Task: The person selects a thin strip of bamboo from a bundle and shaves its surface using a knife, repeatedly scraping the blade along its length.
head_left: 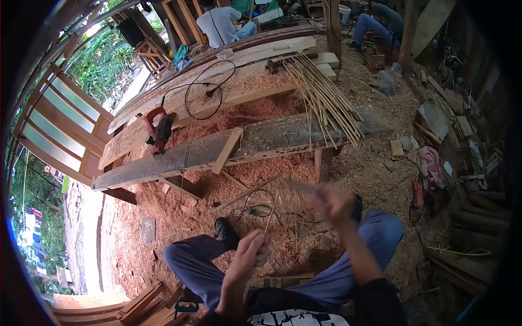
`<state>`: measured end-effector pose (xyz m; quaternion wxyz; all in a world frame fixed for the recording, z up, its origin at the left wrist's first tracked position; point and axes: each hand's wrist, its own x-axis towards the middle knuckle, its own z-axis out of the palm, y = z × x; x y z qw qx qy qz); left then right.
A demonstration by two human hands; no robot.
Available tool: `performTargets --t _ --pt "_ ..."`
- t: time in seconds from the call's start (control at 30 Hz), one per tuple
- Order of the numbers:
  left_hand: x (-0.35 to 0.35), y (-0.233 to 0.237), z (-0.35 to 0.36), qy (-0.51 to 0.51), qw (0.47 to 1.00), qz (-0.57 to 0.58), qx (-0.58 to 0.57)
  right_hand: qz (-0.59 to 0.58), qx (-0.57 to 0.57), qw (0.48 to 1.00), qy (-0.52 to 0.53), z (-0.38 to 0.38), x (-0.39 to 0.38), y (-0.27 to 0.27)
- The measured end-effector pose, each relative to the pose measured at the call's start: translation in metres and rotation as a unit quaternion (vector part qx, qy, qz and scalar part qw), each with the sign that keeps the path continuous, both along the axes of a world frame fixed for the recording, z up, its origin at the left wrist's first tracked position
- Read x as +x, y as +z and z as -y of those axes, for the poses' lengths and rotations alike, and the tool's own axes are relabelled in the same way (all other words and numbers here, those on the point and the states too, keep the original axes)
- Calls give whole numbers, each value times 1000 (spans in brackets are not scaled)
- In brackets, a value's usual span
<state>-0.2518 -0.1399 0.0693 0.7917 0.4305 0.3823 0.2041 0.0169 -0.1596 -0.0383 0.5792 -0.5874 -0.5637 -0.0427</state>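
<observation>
My left hand [253,248] is closed around a thin bamboo stick [271,214], which points up and away from me above the shavings. To its right, my right hand [334,205] is closed on a knife, its blurred blade [304,188] pointing left toward the stick's far end. The blade looks apart from the stick. The knife's handle is hidden in my fingers. Beyond both hands, a bundle of similar bamboo sticks [324,95] lies fanned across the right end of a low wooden bench [261,135].
A red and black power tool [157,130] with a looped black cable [187,92] sits on the bench's left part. A short board [227,151] leans on its edge. Wood shavings [190,217] cover the floor. Two people [220,24] sit at the back. Scrap wood [462,127] lies right.
</observation>
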Motion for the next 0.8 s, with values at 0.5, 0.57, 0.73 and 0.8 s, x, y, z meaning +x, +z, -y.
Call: performTargets --t 0.5,0.57,0.73,0.8 --pt "5 -26 6 5 998 16 58 74 -16 991 112 24 -65 35" --pt "9 -24 10 1 997 1 75 84 -3 990 112 23 -61 41" --pt "13 -15 3 13 999 33 8 114 24 989 89 13 -45 41" --pt "10 -7 2 17 999 41 0 156 19 985 67 11 -36 44"
